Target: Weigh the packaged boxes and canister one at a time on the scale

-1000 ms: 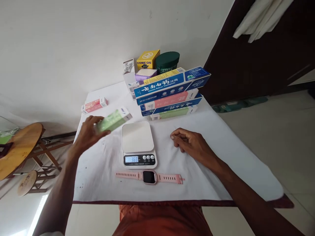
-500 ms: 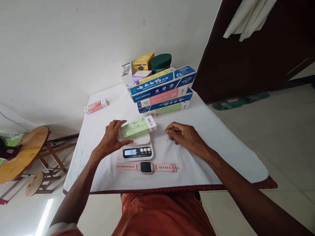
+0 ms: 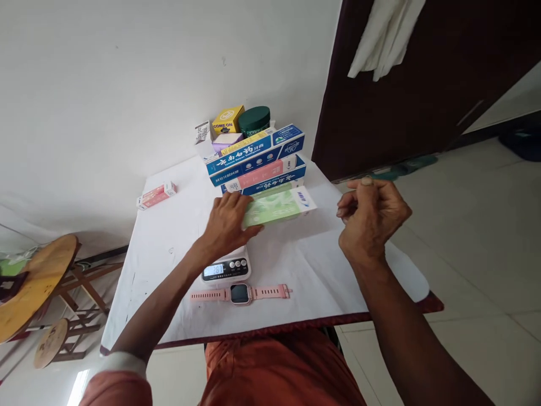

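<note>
My left hand [image 3: 230,221] grips the left end of a green and white toothpaste box [image 3: 281,204], holding it above the table to the right of a white digital scale [image 3: 226,268]. The scale's display is lit, and my hand and wrist partly cover its plate. Raised over the right side of the table is my right hand [image 3: 372,217], its fingers curled in with the thumb on top and nothing visible in them. A pink smartwatch [image 3: 240,293] lies stretched flat in front of the scale.
Stacked blue toothpaste boxes [image 3: 256,163] and a pink box [image 3: 262,173] stand behind the green one. Further back are a yellow box [image 3: 228,119] and a dark green jar [image 3: 254,119] by the wall. A small pink box [image 3: 156,195] lies at the left edge.
My left hand has lifted the green box off the scale and carried it right. My right hand has risen and moved right. The camera view has shifted slightly.
</note>
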The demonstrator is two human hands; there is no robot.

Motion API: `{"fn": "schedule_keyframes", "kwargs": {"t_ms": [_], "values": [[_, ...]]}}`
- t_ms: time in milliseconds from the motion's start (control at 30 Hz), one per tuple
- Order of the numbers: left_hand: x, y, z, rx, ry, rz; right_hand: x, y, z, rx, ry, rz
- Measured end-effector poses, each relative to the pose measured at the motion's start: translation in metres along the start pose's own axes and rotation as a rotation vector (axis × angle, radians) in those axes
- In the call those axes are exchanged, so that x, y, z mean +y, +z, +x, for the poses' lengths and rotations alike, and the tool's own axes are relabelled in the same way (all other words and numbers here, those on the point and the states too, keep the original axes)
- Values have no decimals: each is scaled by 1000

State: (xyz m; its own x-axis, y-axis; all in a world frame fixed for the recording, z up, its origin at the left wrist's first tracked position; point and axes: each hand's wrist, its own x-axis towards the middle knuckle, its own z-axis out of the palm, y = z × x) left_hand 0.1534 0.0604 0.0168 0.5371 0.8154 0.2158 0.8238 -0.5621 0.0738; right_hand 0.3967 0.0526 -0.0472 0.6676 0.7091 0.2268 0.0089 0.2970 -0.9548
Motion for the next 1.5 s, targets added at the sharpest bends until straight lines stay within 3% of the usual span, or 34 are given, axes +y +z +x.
{"fn": "schedule_keyframes", "kwargs": {"t_ms": [100, 200, 267, 333, 500, 667, 767, 867, 933, 1033, 1167, 1267, 1500], "values": [[21, 26, 38, -25, 19, 72, -1, -4, 0, 3, -9, -46], [28, 50, 61, -21, -4, 112, -5, -4, -3, -57, 17, -79], [26, 60, 67, -9, -28, 131, -7, -3, -6, -168, 38, -60], [22, 66, 67, -1, -45, 145, -10, 0, -11, -361, 54, -44], [14, 65, 58, -4, -57, 172, -7, 8, -26, -913, 17, -174], [-8, 41, 32, 68, -65, 61, 2, 11, -37, -1153, 2, -286], [-43, 21, 2, 236, -113, -51, 6, 12, -42, -1180, -12, -342], [-97, 7, -34, 349, -293, -54, 10, 15, -46, -1162, -27, -383], [-138, 4, -53, 322, -465, 5, 13, 17, -49, -1156, -28, -402], [-197, 3, -67, 169, -692, 131, 17, 19, -50, -1140, -23, -429], [-256, 1, -58, -60, -828, 259, 23, 21, -48, -1111, 8, -446], [-288, -2, -39, -151, -857, 257, 27, 22, -46, -1110, 30, -439], [-329, -5, -2, -348, -871, 229, 33, 21, -43, -1123, 77, -417]]}}
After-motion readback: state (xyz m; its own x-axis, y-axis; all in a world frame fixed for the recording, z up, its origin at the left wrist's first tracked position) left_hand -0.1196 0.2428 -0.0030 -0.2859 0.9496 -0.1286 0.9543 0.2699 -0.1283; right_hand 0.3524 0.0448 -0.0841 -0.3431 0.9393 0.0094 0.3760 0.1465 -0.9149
